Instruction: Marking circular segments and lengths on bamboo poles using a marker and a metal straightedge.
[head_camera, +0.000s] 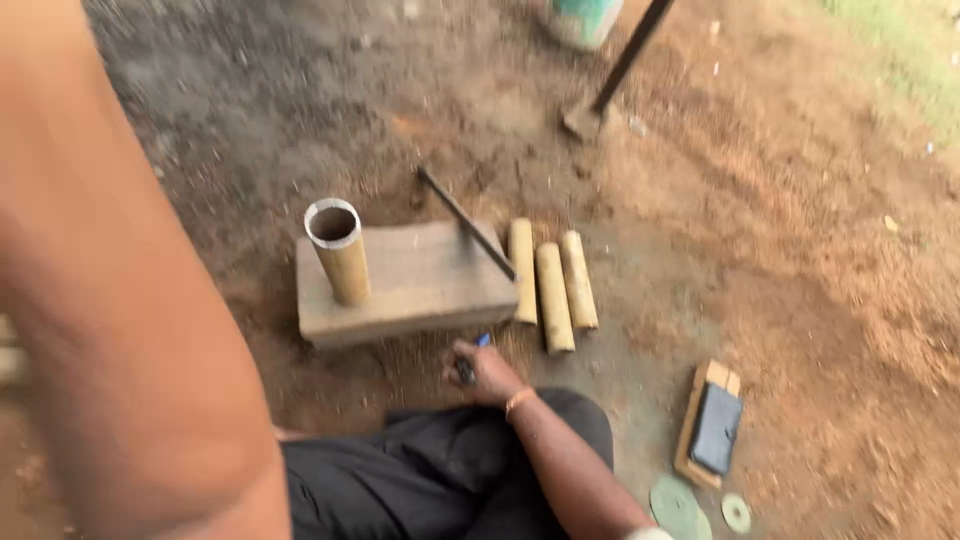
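My right hand (478, 372) rests low over the dirt just in front of a flat wooden block (420, 290), its fingers closed on a dark pen with a blue tip (472, 358). An orange band circles that wrist. On the block's left end stands an upright hollow bamboo tube (338, 252). A thin dark metal rod (465, 222) lies slanted across the block's right corner. Three short bamboo pieces (552, 285) lie side by side on the ground right of the block. Only a blurred bare arm (120, 300) fills the left side; my left hand is out of frame.
My knee in black trousers (440, 470) is at the bottom. A long-handled tool (612, 80) and a green-and-white container (585, 20) sit at the top. A small wooden board with a black case (714, 428) and two green discs (676, 506) lie at the lower right.
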